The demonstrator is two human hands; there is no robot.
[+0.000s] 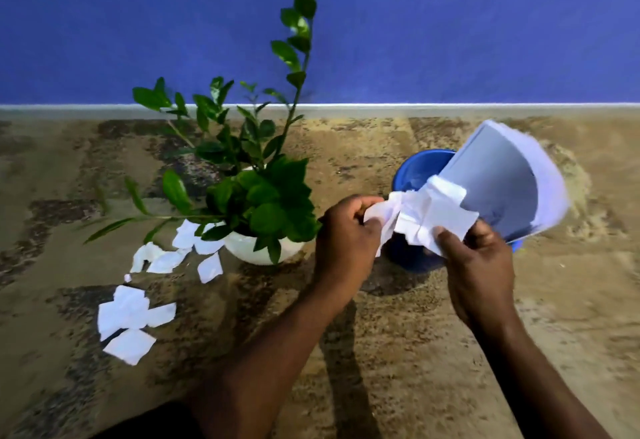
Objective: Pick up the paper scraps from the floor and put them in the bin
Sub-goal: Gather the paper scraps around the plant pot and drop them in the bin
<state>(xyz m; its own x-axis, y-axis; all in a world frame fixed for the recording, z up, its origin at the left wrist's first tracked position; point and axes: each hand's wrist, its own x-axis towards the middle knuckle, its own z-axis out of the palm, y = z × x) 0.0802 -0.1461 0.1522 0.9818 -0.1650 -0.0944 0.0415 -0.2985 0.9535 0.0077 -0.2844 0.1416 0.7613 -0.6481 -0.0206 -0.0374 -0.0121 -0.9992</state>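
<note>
My left hand and right hand both pinch crumpled paper scraps over the blue bin; judged light, limp, best gripped bunched; loose scraps lie on the floor.

One blue bin, one potted plant and one bent stack of sheets. About nine loose paper scraps lie on the floor (several overlap, so roughly), plus one crumpled wad.

A green leafy plant is seen rooted in a round white pot, one tall stem raised against a blue wall, which is edged below by a pale skirting strip.
</note>
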